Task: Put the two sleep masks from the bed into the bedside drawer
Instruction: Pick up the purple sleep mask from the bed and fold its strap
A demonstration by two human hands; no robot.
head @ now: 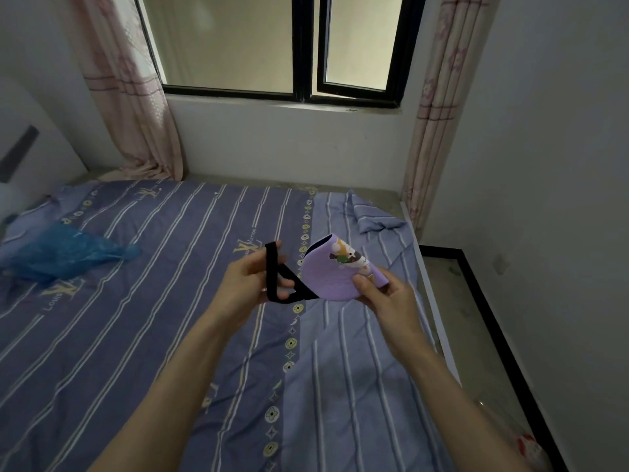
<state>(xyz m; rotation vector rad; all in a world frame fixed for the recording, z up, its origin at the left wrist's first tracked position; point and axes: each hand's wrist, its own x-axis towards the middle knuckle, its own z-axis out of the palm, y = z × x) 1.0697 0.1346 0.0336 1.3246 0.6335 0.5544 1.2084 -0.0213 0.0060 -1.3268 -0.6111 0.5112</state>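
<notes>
A lilac sleep mask (332,274) with a cartoon print and a black strap (274,270) hangs in the air above the bed (136,335). My right hand (384,294) pinches the mask's lower right edge. My left hand (252,284) has its fingers hooked through the black strap, stretching it to the left. A second sleep mask and the bedside drawer are not in view.
The bed has a purple striped cover, with a crumpled blue plastic bag (64,253) at its left. A window (282,46) with pink curtains (129,97) lies beyond the bed. A strip of floor (476,335) runs along the right wall, with a red and white object (529,449) at the bottom right.
</notes>
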